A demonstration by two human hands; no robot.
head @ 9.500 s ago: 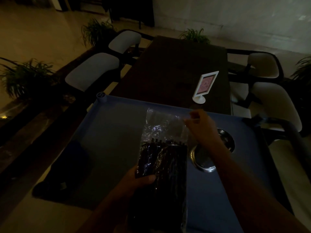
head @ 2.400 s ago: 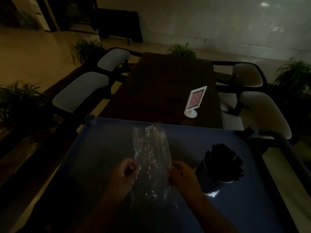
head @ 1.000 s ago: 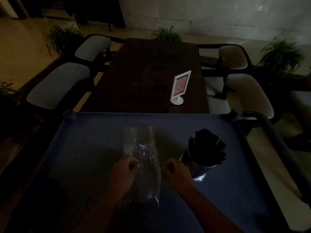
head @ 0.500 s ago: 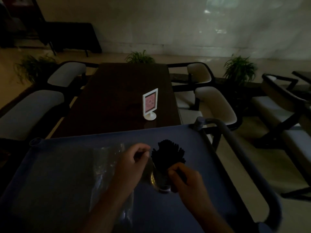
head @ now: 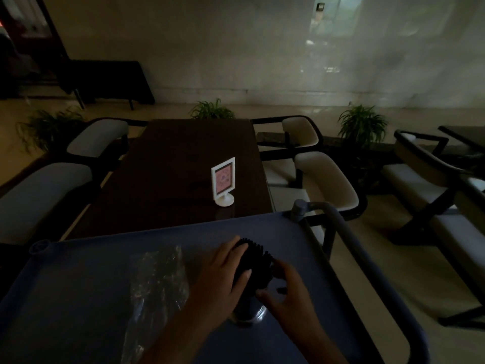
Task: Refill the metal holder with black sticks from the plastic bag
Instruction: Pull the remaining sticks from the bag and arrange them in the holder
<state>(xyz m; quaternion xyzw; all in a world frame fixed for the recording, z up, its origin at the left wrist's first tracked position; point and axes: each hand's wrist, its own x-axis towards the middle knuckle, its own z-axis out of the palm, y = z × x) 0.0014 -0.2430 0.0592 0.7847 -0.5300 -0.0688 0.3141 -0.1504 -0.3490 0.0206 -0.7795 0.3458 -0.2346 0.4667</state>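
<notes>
Black sticks (head: 254, 260) stand packed upright in the metal holder (head: 248, 314). Only the holder's shiny base shows below the hands. It sits on the blue cart tray (head: 78, 298), right of the tray's middle and toward the near edge.

The left hand (head: 219, 281) wraps the bundle from 9 o'clock. Its fingers curl over the far side of the stick tops and its thumb lies across the near side. The right hand (head: 286, 294) closes in from 4 o'clock, with bent fingers against the sticks and the thumb reaching toward the holder's rim.

At 9 o'clock from the holder, just beside the left wrist, the clear plastic bag (head: 157, 282) lies crumpled and flat on the tray. In the dimness I cannot tell whether anything is in it. At 3 o'clock the cart's rounded handle (head: 367, 261) runs along the tray's right side.

Beyond the tray at 12 o'clock, a long dark wooden table (head: 183, 179) stretches away. On it stands a small white sign stand (head: 223, 182) with a pinkish card, near the table's right edge. Pale-cushioned chairs (head: 325, 177) with dark frames line both long sides of the table.

Green potted plants (head: 362, 124) stand at 10, 12 and 1 o'clock at the far end. Behind them are a glossy light floor (head: 288, 111) and a pale wall (head: 236, 48). The room is dimly lit.
</notes>
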